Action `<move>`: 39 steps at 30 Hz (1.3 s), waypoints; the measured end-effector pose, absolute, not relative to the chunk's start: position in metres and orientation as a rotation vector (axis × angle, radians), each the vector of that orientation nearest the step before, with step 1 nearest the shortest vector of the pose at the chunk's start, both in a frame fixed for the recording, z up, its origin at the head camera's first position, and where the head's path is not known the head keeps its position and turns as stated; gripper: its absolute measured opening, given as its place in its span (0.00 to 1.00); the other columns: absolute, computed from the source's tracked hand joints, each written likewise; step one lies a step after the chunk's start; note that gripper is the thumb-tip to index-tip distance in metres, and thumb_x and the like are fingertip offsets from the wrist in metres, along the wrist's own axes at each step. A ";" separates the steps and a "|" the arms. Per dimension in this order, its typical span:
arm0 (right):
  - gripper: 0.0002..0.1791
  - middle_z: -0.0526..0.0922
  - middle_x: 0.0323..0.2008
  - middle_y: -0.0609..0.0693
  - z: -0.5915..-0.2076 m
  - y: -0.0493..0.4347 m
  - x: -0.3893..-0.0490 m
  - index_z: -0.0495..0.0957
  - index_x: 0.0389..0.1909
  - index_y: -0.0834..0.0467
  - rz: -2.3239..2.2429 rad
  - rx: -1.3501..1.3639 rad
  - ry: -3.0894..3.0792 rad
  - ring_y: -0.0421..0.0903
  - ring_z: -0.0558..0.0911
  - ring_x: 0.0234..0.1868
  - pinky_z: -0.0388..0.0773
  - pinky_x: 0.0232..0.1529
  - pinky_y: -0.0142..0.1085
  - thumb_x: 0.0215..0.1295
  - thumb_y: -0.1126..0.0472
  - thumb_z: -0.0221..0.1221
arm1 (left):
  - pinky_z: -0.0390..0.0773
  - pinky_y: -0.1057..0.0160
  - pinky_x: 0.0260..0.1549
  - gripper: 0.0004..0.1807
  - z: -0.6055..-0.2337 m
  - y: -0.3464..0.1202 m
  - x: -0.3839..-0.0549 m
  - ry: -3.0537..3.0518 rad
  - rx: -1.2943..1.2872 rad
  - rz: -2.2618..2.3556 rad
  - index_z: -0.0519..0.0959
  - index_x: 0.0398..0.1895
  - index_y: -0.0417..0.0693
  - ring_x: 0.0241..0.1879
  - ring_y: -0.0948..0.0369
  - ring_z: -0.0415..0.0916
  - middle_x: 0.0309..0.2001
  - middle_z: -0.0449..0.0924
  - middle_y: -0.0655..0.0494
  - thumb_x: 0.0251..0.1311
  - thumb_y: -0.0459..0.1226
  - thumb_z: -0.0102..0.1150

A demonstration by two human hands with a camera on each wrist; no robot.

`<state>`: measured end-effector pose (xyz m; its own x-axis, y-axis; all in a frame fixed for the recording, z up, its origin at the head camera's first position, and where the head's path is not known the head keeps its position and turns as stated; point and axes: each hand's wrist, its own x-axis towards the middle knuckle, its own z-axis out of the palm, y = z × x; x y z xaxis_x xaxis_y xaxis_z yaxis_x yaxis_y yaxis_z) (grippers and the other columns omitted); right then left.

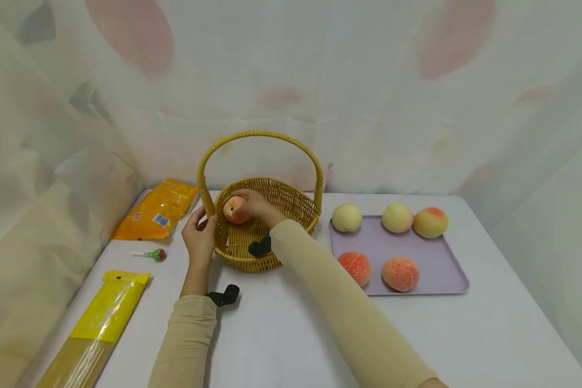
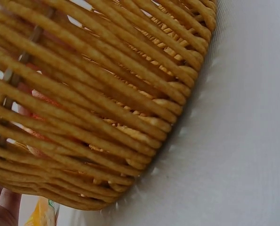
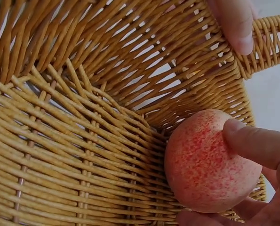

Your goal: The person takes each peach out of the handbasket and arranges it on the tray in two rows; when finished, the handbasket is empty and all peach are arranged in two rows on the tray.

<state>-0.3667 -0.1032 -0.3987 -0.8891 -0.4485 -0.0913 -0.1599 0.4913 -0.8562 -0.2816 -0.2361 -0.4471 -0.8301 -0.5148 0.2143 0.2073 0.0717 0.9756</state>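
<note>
A wicker basket [image 1: 267, 264] with a tall arched handle stands mid-table. My left hand [image 1: 199, 234] grips its left rim at the foot of the handle, and the thumb shows over the rim in the right wrist view. Inside the basket, at the left end, my right hand [image 1: 254, 207] holds a red-speckled peach [image 3: 210, 162] between thumb and fingers. That peach sits close to the woven wall; whether it bears on the basket floor I cannot tell. In the left wrist view the basket's weave [image 2: 97, 103] hides most of the peach and nearly all of the left hand [image 2: 3, 209].
Right of the basket lies a lilac tray [image 1: 417, 253] with several peaches, pale ones at the back and red ones [image 1: 401, 274] in front. On the left are an orange packet [image 1: 157, 210], a lollipop [image 1: 157, 255] and a yellow noodle bag [image 1: 97, 328]. Curtains enclose the table.
</note>
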 end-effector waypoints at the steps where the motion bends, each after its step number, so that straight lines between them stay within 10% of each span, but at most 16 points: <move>1: 0.33 0.64 0.65 0.53 -0.399 -0.104 -0.367 0.65 0.64 0.55 -1.333 -0.520 2.448 0.51 0.63 0.65 0.69 0.57 0.42 0.56 0.66 0.63 | 0.76 0.72 0.37 0.19 -0.447 -0.236 -0.282 -1.834 0.307 -1.813 0.76 0.55 0.51 0.47 0.56 0.75 0.54 0.74 0.53 0.60 0.35 0.57; 39: 0.37 0.70 0.57 0.50 -0.346 -0.050 -0.337 0.67 0.62 0.54 -1.434 -0.900 2.334 0.44 0.75 0.47 0.76 0.41 0.34 0.48 0.65 0.68 | 0.75 0.73 0.36 0.19 -0.446 -0.254 -0.290 -1.864 0.332 -1.769 0.76 0.55 0.48 0.47 0.55 0.74 0.55 0.73 0.52 0.59 0.35 0.57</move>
